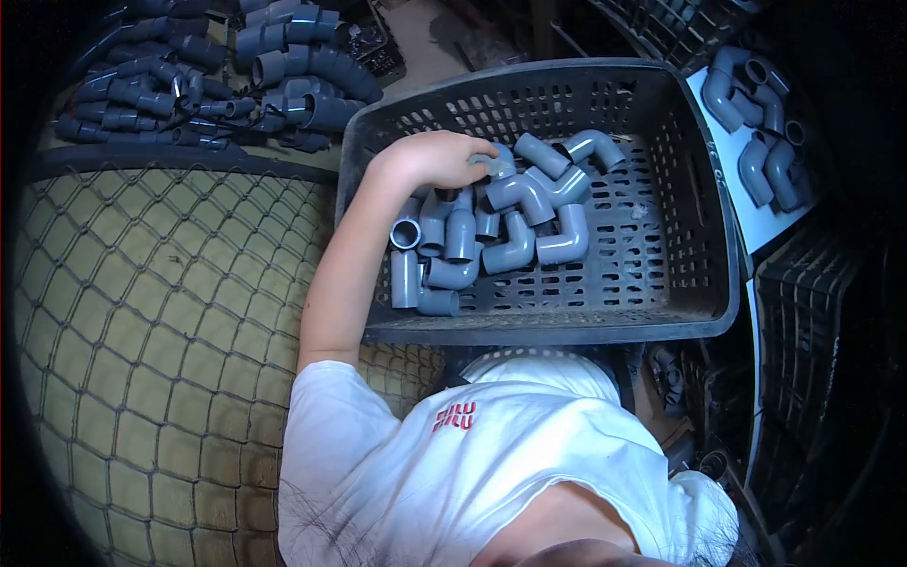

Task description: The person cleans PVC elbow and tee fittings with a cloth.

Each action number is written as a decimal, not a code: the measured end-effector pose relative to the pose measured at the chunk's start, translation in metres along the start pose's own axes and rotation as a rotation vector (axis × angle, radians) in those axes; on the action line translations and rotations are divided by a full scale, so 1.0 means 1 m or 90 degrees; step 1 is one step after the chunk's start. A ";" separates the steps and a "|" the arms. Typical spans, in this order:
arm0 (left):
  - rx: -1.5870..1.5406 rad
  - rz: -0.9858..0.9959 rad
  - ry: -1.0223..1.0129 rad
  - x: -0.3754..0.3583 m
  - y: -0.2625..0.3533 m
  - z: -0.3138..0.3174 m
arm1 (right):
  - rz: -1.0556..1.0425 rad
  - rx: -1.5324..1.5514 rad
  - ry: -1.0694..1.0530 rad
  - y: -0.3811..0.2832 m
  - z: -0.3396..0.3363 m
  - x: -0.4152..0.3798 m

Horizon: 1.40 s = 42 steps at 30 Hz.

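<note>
the left hand (439, 161) is resting over the far left part of a loose cluster of pipe fittings (520, 195), its fingers curving down onto one grey fitting (502, 163); the fingertips are touching this fitting, but whether they are gripping it cannot be told from this angle; the right hand is not showing; the grey fitting is lying inside the black crate (539, 334), directly at the fingertips; the step in hand is apparently that of handling single fittings from the cluster; the next move is probably calling for a secure thumb-and-finger hold on the rounded wall, and for keeping clear of the pieces crowding beside the hand; the pipe fittings are showing smooth, glossy walls, seemingly plastic; many are bending as elbows, and one short piece (405, 233), nearer the body than the hand, is presenting a round, hollow mouth; the crate is surrounding the hand with slotted walls and a slotted floor; left of the hand, wire mesh (189, 331) is forming a diamond pattern; well to the right of the hand, more elbows (781, 177) are lying on a white panel (761, 227).
</note>
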<state>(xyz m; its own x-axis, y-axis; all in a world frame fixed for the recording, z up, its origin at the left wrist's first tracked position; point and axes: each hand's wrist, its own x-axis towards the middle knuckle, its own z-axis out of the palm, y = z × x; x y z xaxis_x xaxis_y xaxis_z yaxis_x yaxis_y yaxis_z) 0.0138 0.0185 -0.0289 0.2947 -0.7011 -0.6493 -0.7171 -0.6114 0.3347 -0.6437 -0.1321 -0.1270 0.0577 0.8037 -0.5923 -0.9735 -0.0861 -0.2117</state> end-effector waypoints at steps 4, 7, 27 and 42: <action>0.020 0.004 0.018 -0.004 0.003 -0.001 | -0.006 -0.022 -0.021 -0.018 -0.004 0.010; 0.022 0.021 0.023 0.001 -0.010 0.006 | -0.010 -0.041 -0.034 -0.033 -0.008 0.013; 0.273 0.067 0.069 0.029 0.032 0.039 | 0.028 -0.158 -0.041 -0.119 -0.025 -0.034; -0.060 0.150 0.361 -0.036 0.028 -0.031 | -0.173 -0.365 -0.001 -0.313 0.041 -0.170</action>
<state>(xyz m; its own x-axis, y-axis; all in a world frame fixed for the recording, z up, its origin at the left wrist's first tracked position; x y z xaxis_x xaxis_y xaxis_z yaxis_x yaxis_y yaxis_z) 0.0026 0.0156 0.0251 0.4435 -0.8912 -0.0954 -0.7524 -0.4280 0.5007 -0.3583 -0.2177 0.0723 0.2851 0.8422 -0.4576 -0.6509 -0.1803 -0.7375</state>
